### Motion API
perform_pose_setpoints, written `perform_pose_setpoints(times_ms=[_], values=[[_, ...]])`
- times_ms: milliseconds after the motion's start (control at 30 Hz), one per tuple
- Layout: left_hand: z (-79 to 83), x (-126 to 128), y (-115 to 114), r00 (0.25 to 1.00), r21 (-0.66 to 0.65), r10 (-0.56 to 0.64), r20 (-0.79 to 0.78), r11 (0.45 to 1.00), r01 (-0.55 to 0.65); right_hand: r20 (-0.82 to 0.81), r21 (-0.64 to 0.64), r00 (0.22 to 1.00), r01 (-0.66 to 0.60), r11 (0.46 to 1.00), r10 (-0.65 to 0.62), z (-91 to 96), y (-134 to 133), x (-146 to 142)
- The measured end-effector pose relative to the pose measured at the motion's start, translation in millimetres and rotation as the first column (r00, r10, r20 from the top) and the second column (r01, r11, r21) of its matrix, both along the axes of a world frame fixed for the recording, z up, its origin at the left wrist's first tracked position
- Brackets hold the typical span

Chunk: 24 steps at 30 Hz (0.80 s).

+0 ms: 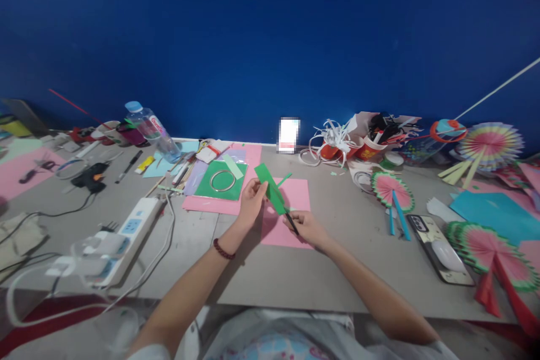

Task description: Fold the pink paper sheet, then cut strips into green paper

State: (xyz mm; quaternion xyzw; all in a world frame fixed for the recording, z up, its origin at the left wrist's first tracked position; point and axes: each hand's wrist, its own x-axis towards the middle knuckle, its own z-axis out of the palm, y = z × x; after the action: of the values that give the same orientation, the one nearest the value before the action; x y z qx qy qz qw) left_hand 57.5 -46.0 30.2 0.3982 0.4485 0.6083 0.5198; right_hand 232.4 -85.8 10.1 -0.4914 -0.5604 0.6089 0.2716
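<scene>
My left hand (252,200) pinches a strip of green paper (270,188) and holds it tilted above a pink sheet (291,202) on the grey table (295,270). My right hand (307,227) is closed on a thin dark tool (291,222), probably scissors, whose tip meets the lower end of the green strip. A thin green sliver sticks out to the right of the strip. A bead bracelet sits on my left wrist.
A green sheet with a metal ring (222,180) lies left of the pink sheet. A power strip (126,236) with cables and a glue gun (89,176) are at left, a water bottle (152,129) behind. Paper fans (392,191), a phone (439,247) and paper scraps (333,140) are at right.
</scene>
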Motion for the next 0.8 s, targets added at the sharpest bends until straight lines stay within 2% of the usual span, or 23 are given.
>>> perform_pose_setpoints(times_ms=[233, 367, 667, 800], values=[[0.4, -1.2, 0.9, 1.000, -0.001, 0.001, -0.015, 1.000, -0.001, -0.010, -0.013, 1.000, -0.020, 1.000, 0.020, -4.0, 0.3, 1.4], [2.4, 1.2, 0.2, 0.999, -0.002, -0.051, -0.008, 0.999, 0.051, 0.006, -0.024, 1.000, -0.012, 1.000, 0.013, -3.5, 0.9, 1.2], [-1.0, 6.4, -2.1, 0.989, -0.008, -0.149, -0.003, 0.989, 0.149, 0.017, -0.010, 1.000, -0.001, 1.000, 0.002, 6.6, 1.7, -2.0], [-2.1, 7.2, -2.6, 0.988, -0.004, -0.152, -0.005, 0.988, 0.152, 0.018, -0.017, 1.000, 0.017, 1.000, -0.016, 7.9, 1.8, -2.4]])
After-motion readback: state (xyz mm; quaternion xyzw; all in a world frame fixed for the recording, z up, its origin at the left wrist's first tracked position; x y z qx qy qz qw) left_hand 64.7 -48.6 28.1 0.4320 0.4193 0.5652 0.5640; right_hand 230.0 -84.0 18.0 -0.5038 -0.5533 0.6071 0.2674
